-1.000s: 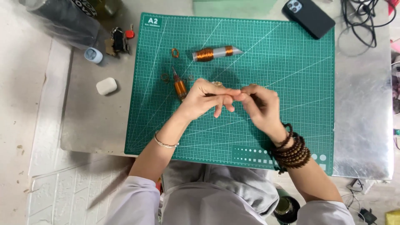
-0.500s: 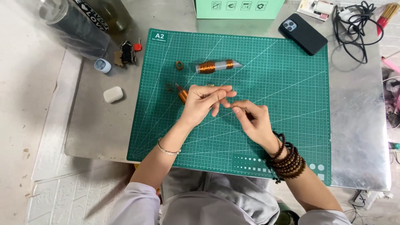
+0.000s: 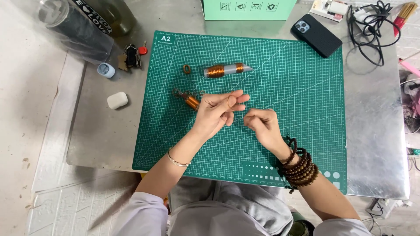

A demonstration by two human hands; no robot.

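Both hands hover over the middle of the green cutting mat, which lies on a grey metal desk. The left hand has its fingers stretched out with thumb and forefinger pressed together in a pinching grip, and the right hand, just beside it but not touching, is curled with its fingertips closed in a similar pinch; whatever runs between them (perhaps a fine wire) is too thin to make out, so I cannot tell what either grip has hold of. Touching the mat just left of the left hand lies a small copper-wound piece with twisted wire ends. Farther up the mat rests a grey tube wound with copper wire, and beside it a small copper ring. A dark phone overlaps the mat's upper right corner, and a white earbud case sits off the mat to the left.
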